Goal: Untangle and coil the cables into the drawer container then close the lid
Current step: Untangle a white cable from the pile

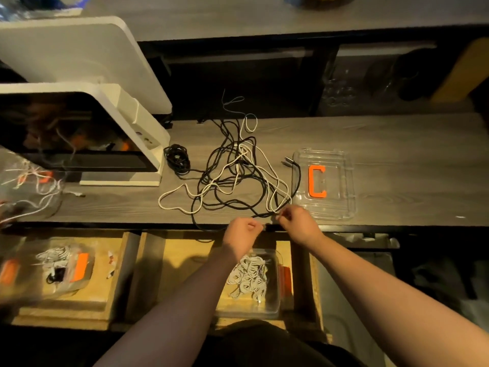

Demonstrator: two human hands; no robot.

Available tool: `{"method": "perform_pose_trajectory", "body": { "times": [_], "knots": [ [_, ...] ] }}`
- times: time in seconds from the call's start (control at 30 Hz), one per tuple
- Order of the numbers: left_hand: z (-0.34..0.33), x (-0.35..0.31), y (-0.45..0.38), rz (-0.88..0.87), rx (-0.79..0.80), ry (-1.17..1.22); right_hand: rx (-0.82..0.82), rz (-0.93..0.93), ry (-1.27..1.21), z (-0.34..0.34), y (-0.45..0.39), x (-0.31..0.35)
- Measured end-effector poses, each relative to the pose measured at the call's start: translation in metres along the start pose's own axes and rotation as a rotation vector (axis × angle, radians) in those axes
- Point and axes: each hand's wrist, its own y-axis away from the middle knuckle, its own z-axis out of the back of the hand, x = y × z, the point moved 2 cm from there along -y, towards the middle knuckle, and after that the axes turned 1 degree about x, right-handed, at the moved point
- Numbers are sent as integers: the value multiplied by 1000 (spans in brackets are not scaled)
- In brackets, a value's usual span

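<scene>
On the counter (397, 144) a tangle (232, 176) of black and white cables sprawls between a small black coil (176, 160) on its left and a clear lid (324, 182) with an orange clip on its right. At the near edge, the right hand (299, 221) pinches a black cable where it meets a white loop, and the left hand (243, 231) is curled just beside it, seemingly gripping the same black cable. Below, an open drawer holds a clear container (275, 287) with coiled white cables inside.
</scene>
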Motion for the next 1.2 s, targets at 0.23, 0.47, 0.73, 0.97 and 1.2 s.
{"method": "perform_pose_trajectory", "body": {
  "times": [0.23,0.47,0.73,0.97,1.2],
  "knots": [
    [-12,-42,-50,-198,114,-249,37,94,148,-2,-29,-8],
    [-19,-39,-85,-303,296,-665,92,107,159,-13,-38,-15],
    [-5,-51,-87,-512,233,-755,45,97,191,-20,-37,-19],
    [22,-53,-51,-488,37,-436,-155,144,126,0,-39,-5],
    [47,-49,4,-595,-448,-230,-276,145,-15,40,-33,12]
  ]
}}
